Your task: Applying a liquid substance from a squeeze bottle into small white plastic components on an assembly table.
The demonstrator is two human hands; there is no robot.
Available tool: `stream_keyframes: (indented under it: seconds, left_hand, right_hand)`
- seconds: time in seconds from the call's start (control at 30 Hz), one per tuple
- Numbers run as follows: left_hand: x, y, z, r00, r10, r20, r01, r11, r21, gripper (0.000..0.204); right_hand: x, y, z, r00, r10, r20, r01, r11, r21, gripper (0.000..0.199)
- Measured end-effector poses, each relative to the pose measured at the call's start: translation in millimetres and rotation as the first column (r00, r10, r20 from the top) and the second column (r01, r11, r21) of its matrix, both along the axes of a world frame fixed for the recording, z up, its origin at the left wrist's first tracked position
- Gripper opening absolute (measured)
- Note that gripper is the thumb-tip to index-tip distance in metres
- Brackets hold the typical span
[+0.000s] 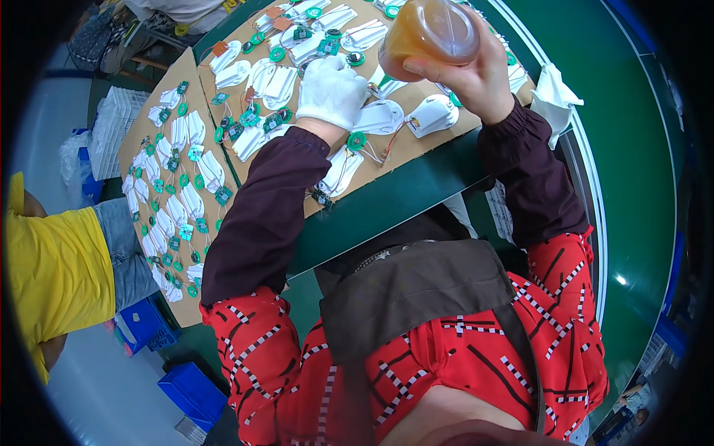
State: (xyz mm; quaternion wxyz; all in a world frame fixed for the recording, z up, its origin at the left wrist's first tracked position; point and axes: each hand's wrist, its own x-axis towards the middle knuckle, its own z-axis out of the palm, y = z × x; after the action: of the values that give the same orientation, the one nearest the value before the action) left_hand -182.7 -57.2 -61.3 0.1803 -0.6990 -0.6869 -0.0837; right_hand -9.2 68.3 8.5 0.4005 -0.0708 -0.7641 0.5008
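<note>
My right hand (485,70) is bare and wrapped round a squeeze bottle (435,37) of amber liquid. The bottle is tipped, its round base toward me, over a white plastic housing (385,88). My left hand (332,93), in a white glove, is closed over the parts just left of the bottle. What its fingers hold is hidden. Close by lie another white housing (380,117) and one with red wires (433,116). A round green part (357,141) sits below the left hand.
Cardboard sheets (372,167) on the green bench bear many white housings, green circuit boards and wires. A white cloth (554,100) lies at the right rail. On the left are a person in a yellow shirt (67,275), blue bins (192,394) and stacked white trays (119,123).
</note>
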Motion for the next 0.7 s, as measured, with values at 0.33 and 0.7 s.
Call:
stream_keyframes:
  seconds: [0.33,0.7]
  left_hand:
    - [-0.4,0.4,-0.4,1.0,0.002,-0.01,-0.002,1.0,-0.001,0.007]
    - [-3.8,0.1,-2.7,1.0,-0.015,-0.016,0.016,1.0,0.022,0.007]
  right_hand:
    - [-0.3,1.5,0.9,0.999,0.039,0.006,-0.038,0.996,-0.076,0.064]
    - [-1.9,0.2,1.0,0.999,0.048,-0.019,-0.049,0.996,-0.068,0.065]
